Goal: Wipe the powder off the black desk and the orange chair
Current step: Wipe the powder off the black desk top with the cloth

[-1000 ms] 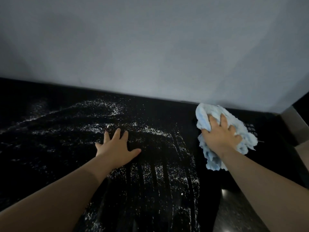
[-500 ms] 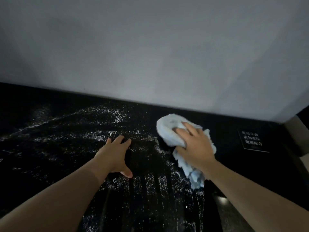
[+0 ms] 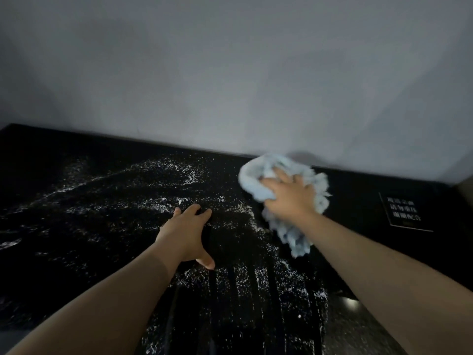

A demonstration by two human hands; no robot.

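The black bench [image 3: 358, 201] was smooth and dark, a little shiny near the front right. White powder [image 3: 158, 201] lay on it in tiny dry specks. On the left the powder made thin curvy trails. Near the front it made straight stripes, and these ran from the back toward the person.

The light blue cloth [image 3: 256, 185] was soft and fluffy, all bunched up in a lump. It lay on the bench close to the back edge, right of the middle. Its long way ran from the back toward the front, with a shaggy tail trailing toward the person.

The right hand [image 3: 289, 198] was on top of the cloth. Its fingers [image 3: 281, 174] were spread and bent into the fluff, gripping it, and they pointed at the wall [image 3: 230, 73]. The left hand [image 3: 184, 234] lay palm down on the powdery part, just left of the cloth but not touching it. Its fingers [image 3: 192, 210] were loose and a little apart, holding nothing, with the thumb sticking out toward the person.

The plain grey wall stood right along the back edge, so the cloth had little room that way. To its right was bare black bench, then a small black sign [image 3: 405, 213] with white marks lying flat. To the left, powder spread far across the bench.
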